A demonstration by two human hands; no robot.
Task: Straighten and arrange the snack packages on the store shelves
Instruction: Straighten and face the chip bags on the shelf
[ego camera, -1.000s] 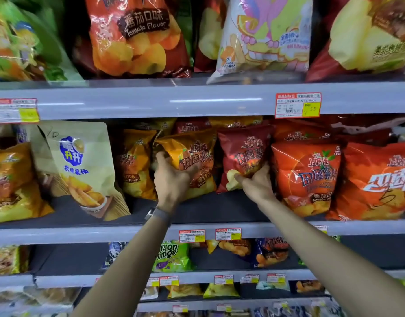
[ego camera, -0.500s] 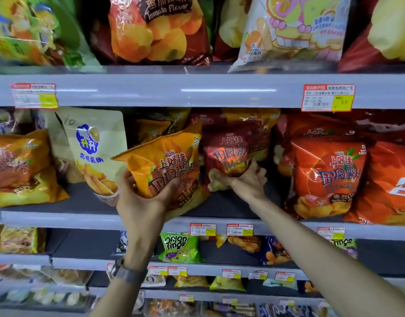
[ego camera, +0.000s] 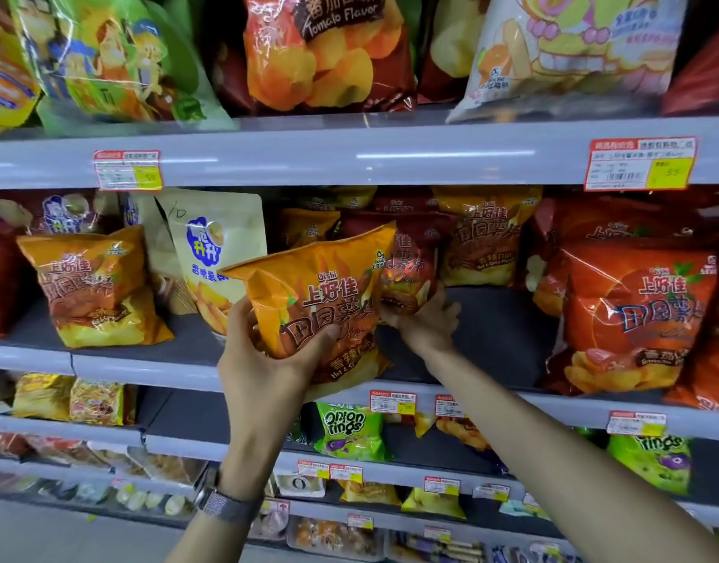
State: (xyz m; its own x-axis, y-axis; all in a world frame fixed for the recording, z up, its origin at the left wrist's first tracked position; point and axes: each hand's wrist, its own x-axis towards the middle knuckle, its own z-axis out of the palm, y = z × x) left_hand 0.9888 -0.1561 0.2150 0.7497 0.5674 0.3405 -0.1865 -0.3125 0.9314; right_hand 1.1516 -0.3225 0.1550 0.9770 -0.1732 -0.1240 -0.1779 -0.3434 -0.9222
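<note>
The left hand [ego camera: 264, 371] holds an orange chip bag [ego camera: 321, 302] tilted, clear of the middle shelf [ego camera: 491, 331] and out over its front edge. Its fingers [ego camera: 240, 314] curl behind the bag and the thumb presses on its face. Just behind, the right hand [ego camera: 426, 323] grasps the bottom of a dark red chip bag [ego camera: 406, 270] at mid-shelf; I cannot tell whether that bag rests on the shelf. A cream pouch [ego camera: 215, 253] and a second orange bag [ego camera: 93, 286] stand toward the left end, and an orange-red bag [ego camera: 634, 314] toward the right end.
</note>
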